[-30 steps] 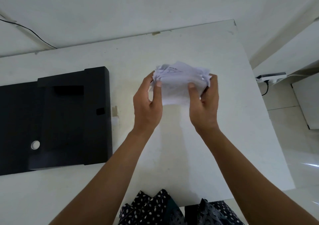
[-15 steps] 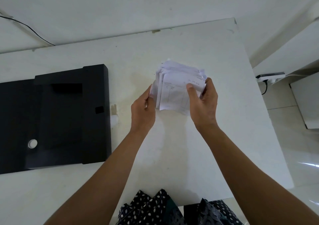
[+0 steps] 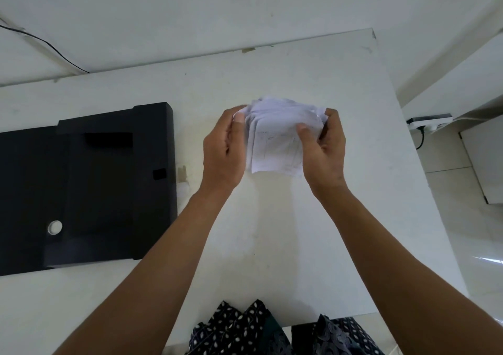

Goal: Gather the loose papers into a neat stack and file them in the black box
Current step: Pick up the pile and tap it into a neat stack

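Head view looks down on a white table (image 3: 272,232) that fills the middle of the frame. Just above centre, both hands hold the papers (image 3: 275,139), a small bundle of white sheets with faint printed lines on the front one. The left hand (image 3: 223,150) grips the bundle's left edge, thumb up along the near face and fingers curled behind. The right hand (image 3: 324,150) grips the right edge, thumb pressed on the front sheet and fingers wrapped round the back. The sheets are not squared: their top edges fan out unevenly and the lower corners hang free. Whether the bundle touches the table cannot be told; its lower edge shows against the tabletop between the two wrists.

At the left of the frame lies the black box (image 3: 89,185), flat on the table and well apart from the papers, with a round white hole (image 3: 55,227) showing near its lower left and a small notch on its right side. A black cable (image 3: 49,46) runs along the wall in the upper left. A power strip (image 3: 430,121) sits at the right edge beyond the table. Dark patterned cloth (image 3: 245,330) shows at the bottom centre.
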`<state>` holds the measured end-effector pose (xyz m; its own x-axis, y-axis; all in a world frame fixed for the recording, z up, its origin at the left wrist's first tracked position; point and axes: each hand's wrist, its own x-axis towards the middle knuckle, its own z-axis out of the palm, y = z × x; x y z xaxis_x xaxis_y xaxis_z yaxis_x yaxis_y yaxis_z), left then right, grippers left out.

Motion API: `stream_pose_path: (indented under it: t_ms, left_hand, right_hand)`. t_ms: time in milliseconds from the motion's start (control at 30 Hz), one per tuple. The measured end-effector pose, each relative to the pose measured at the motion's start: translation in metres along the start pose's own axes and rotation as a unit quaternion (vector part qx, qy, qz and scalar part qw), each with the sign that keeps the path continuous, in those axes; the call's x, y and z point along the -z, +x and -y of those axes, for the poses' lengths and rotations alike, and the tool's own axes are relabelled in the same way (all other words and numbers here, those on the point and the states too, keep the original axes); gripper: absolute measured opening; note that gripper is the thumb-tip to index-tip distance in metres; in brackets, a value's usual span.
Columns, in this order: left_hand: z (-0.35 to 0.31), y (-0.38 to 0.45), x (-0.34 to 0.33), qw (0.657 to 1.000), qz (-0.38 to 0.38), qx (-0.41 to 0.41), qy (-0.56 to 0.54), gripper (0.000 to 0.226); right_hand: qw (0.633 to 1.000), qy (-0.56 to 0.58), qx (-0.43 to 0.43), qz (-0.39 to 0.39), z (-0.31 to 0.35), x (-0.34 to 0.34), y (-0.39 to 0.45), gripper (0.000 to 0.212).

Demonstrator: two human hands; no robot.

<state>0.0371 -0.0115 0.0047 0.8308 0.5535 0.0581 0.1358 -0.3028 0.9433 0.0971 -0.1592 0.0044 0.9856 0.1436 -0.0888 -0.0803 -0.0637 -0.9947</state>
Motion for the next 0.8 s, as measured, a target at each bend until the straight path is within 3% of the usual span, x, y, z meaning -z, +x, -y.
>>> stream_pose_path:
  t_ms: [167, 267, 400, 567, 800]
  left_hand:
    - [-0.010, 0.002, -0.007, 0.992, -0.013, 0.055, -0.115, 0.041]
    - [-0.007, -0.006, -0.022, 0.987, -0.004, 0.097, -0.130, 0.062]
    - [-0.020, -0.004, -0.042, 0.987, -0.053, 0.087, -0.120, 0.037]
    - [-0.025, 0.005, -0.048, 0.976, -0.146, 0.099, -0.127, 0.022]
    - [-0.018, 0.001, -0.052, 0.966, -0.146, 0.153, -0.145, 0.026]
  right_hand:
    - [0.998, -0.017, 0.062, -0.008, 0.004, -0.006, -0.003, 0.013]
    - [0.999, 0.013, 0.031, -0.015, -0.002, -0.012, -0.011, 0.008]
    - [0.993, 0.082, 0.000, -0.088, 0.011, -0.027, -0.009, 0.035]
    - [0.992, 0.077, 0.039, -0.092, 0.021, -0.034, -0.003, 0.029]
    - [0.988, 0.072, -0.012, -0.138, 0.013, -0.036, 0.001, 0.013]
